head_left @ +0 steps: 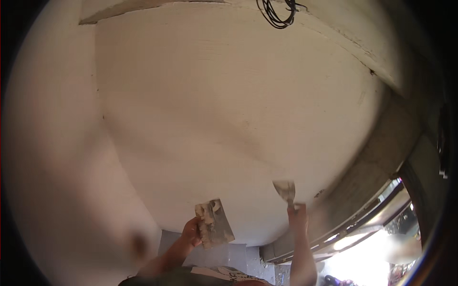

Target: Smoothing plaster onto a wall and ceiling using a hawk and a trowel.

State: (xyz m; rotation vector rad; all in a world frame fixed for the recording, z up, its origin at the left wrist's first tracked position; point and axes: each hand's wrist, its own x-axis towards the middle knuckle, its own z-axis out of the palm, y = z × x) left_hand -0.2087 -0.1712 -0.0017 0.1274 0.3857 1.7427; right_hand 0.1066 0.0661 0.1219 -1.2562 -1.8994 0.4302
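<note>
From my remote post I am seeing the left grip (192, 232) clamping on the left edge of a flat plate (220, 229), its fingers bending in against that side. The right grip (297, 214) is clasping a putty knife (285, 189) by its handle, fingers together, and the hand is hiding most of that handle. The knife's blade is flaring from a narrow neck to a wide, straight edge, and it is pointing up and slightly left before the pale wall (191, 119); I am not managing to tell whether the edge is touching. The plate is tilting just beside the left hand, lower than the blade and well apart from it, showing a roughly rectangular grey face with lumpy, cream-coloured crust running down its left side and darker patches near the top. The wall is looking matte and mostly smooth, with faint scuffs. A coil of thin black cable (279, 16) is hanging at the top, and a rough grey band (365, 152) is curving along the right, above a glaring bright opening (362, 260).
</note>
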